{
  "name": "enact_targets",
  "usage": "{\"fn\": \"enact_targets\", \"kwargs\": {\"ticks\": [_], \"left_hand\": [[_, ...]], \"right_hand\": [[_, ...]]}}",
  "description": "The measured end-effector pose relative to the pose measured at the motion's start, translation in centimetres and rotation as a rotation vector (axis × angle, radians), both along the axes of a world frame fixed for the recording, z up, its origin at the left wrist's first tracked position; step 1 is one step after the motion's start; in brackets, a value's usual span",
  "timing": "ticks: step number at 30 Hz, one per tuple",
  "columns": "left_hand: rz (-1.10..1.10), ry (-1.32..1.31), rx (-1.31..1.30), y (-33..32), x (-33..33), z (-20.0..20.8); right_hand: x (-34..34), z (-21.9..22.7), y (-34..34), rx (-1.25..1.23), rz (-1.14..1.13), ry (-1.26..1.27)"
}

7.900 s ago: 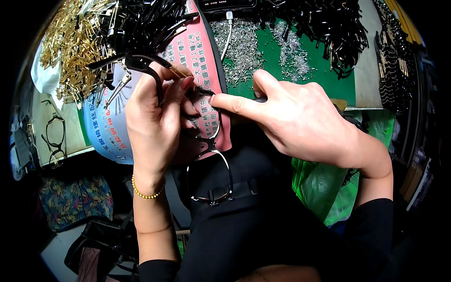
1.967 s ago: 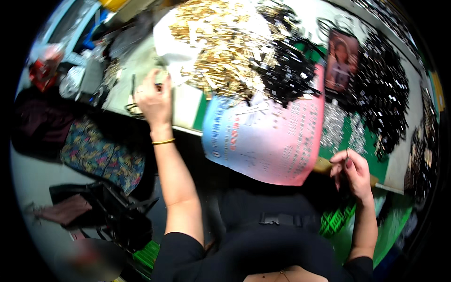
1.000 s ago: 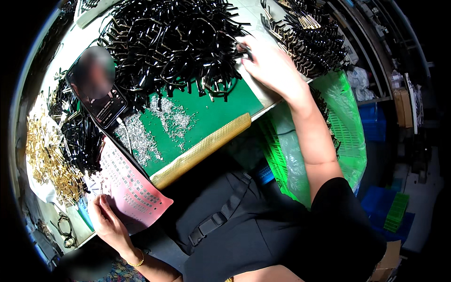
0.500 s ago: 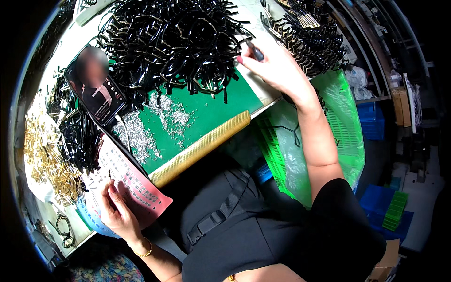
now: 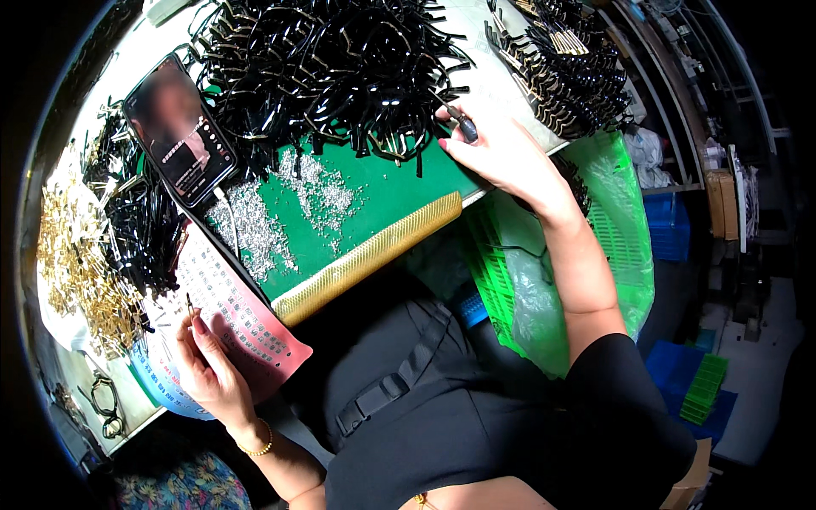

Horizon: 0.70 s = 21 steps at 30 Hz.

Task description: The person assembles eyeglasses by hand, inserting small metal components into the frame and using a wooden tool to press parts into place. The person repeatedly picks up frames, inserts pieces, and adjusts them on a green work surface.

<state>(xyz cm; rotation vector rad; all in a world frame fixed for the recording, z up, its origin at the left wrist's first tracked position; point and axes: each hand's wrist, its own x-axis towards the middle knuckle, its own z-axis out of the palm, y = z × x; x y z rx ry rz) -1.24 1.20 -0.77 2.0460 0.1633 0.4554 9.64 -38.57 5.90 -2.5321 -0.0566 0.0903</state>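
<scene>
Between the fingers of my right hand (image 5: 514,161) is a small screwdriver (image 5: 466,129) with a dark handle. Its thin shaft points up and left toward a large heap of glossy black, gold-trimmed pieces (image 5: 340,68) that look like eyeglass frames. My left hand (image 5: 212,370), at the lower left, pinches a short, thin, dark-and-gold piece (image 5: 189,303) upright over a printed pink and blue sheet (image 5: 246,331). Tiny silver bits (image 5: 259,229), perhaps screws, lie scattered on the green mat (image 5: 382,191) between the hands.
A phone (image 5: 183,132) with a lit screen stands left of the heap. Many gold parts (image 5: 81,255) lie at the far left. A rolled gold textured strip (image 5: 374,255) edges the mat. More frames (image 5: 569,76) are stacked far right, above a green plastic-lined basket (image 5: 612,229).
My right hand has drawn back toward me with the screwdriver, away from the heap's right edge. The left hand keeps its pinch, nearly still. The whole view has shifted slightly.
</scene>
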Motion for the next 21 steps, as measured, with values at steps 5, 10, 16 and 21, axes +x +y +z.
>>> {"fn": "enact_targets", "kwargs": {"ticks": [5, 10, 16, 21], "left_hand": [[-0.023, 0.07, 0.059, 0.1, -0.2, 1.0], [-0.027, 0.058, -0.029, 0.6, -0.6, 0.5], [-0.009, 0.038, 0.065, -0.1, 0.1, 0.6], [-0.017, 0.081, 0.019, 0.6, -0.5, 0.9]], "right_hand": [[-0.7, 0.0, 0.5, -0.074, -0.022, -0.02], [-2.2, 1.1, 0.1, -0.142, -0.038, 0.024], [-1.8, -0.1, 0.8, -0.139, -0.049, -0.048], [-1.7, 0.1, 0.6, -0.12, -0.039, -0.037]]}}
